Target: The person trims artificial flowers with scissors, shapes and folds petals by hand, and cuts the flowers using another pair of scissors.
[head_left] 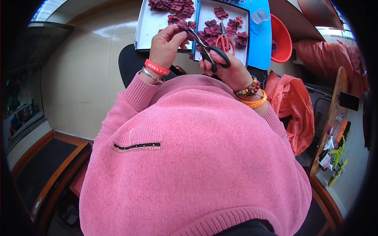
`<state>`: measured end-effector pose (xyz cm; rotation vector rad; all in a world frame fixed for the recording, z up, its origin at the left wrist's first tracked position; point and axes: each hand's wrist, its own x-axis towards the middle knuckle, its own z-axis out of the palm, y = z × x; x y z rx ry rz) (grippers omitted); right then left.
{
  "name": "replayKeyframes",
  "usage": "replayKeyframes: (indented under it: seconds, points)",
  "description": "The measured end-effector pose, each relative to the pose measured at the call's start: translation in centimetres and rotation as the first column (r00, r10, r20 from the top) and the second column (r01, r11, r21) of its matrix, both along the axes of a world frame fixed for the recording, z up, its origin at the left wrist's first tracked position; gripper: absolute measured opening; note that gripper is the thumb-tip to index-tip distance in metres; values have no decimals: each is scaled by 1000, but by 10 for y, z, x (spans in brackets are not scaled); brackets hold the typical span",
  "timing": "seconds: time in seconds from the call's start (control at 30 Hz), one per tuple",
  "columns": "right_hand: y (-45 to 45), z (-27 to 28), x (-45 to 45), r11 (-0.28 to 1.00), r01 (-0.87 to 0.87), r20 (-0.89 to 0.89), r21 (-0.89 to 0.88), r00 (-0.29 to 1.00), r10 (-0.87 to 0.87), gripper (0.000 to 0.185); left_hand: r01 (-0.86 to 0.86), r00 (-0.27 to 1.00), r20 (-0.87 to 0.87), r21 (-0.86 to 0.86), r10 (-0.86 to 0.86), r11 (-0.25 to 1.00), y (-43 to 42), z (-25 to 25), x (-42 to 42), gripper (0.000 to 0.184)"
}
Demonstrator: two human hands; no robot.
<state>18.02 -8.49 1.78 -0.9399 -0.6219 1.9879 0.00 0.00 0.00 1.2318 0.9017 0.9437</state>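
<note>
My left hand point(165, 45) pinches a dark red fabric flower point(186, 26) between thumb and fingertips, above the edge of the left white tray point(143, 35). In my right hand point(230, 70) is a pair of black-handled scissors point(207, 50), my fingers through the loops. The blades point up and left and reach the flower in my left hand; whether they touch it I cannot tell. Beyond my right hand, red-handled scissors point(225, 42) lie on the flowers point(210, 31) in the right white tray point(245, 55).
Dark red petals point(173, 8) are heaped in the left tray. Both trays rest by a blue tabletop point(260, 43) with a clear plastic cup point(259, 16). A red basin point(281, 39) stands at its right, and a red plastic bag point(293, 114) hangs near my right arm.
</note>
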Motion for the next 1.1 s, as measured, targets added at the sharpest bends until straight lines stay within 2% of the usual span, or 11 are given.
replayKeyframes:
  seconds: [0.27, 0.67, 0.77, 0.87, 1.1]
  points:
    - [0, 2, -4, 1000, 23, -90, -17, 996, -25, 29, 2, 1000, 13, 10, -2, 1000, 2, 0, -4, 13]
    - [-1, -1, -2, 998, 51, -86, -31, 995, -54, 27, 12, 1000, 27, 21, -12, 1000, -1, -2, 2, 14]
    - [-1, -6, 1, 999, 33, -147, -36, 988, -38, 27, 25, 999, 31, 35, -26, 999, -2, -4, 2, 14]
    - [-1, -4, -1, 997, 62, -74, -47, 995, -65, 30, 26, 999, 25, 25, -27, 999, -2, -5, 3, 14]
    - [-1, -4, -6, 997, 16, 311, 82, 950, -40, 27, 35, 998, 61, -47, -32, 998, 1, -8, 0, 17]
